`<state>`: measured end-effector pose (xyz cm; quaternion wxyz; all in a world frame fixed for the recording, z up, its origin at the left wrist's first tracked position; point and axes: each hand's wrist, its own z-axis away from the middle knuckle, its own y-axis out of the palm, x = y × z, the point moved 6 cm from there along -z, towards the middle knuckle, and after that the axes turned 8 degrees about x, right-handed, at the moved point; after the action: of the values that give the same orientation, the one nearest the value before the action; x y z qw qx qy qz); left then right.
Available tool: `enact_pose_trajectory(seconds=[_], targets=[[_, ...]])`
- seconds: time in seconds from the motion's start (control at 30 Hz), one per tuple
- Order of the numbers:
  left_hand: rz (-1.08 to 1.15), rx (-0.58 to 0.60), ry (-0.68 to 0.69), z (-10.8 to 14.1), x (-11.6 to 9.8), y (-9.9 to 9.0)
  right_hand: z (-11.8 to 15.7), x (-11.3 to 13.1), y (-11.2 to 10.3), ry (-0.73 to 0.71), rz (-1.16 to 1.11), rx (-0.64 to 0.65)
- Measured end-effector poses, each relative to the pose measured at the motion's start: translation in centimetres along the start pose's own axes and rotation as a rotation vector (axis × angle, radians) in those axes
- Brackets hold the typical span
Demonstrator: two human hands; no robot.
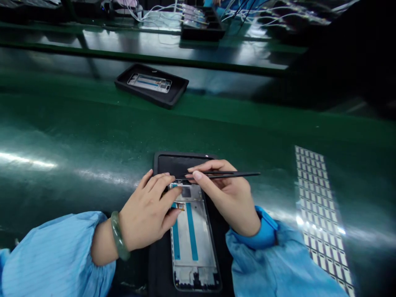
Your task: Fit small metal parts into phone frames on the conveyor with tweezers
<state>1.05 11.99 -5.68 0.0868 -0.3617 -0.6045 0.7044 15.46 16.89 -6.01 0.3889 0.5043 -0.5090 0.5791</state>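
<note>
A silver phone mid-frame (182, 243) with two blue strips lies inside a black tray (182, 163) in front of me. My left hand (148, 206) reaches over its upper left part with fingers apart, the fingertips at the top edge. Its index finger and thumb come down beside a small flex-cable part (180, 206) on the mid-frame. In my right hand (229, 189) is a pair of black tweezers (230, 174), pinched between thumb and fingers and pointing left. The tweezers' tips are close to the mid-frame's top edge; whether they grip anything I cannot tell.
Farther back on the green bench (77, 123) sits another black tray (173, 99) holding a similar phone mid-frame (150, 82). A sheet of small labels or stickers (318, 206) lies to the right. Behind runs a raised shelf (133, 43) with a black rack (202, 33) and white cables (157, 16).
</note>
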Motion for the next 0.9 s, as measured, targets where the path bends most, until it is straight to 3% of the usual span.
enact_pose_trajectory(seconds=[0.4,0.9], targets=[[-0.004,-0.007,0.007,-0.05,-0.05,-0.1,0.15,0.15,0.44,-0.042,0.122,0.12],[-0.002,-0.014,0.012,-0.04,0.04,-0.04,0.01,0.24,0.68,-0.068,0.281,0.128]])
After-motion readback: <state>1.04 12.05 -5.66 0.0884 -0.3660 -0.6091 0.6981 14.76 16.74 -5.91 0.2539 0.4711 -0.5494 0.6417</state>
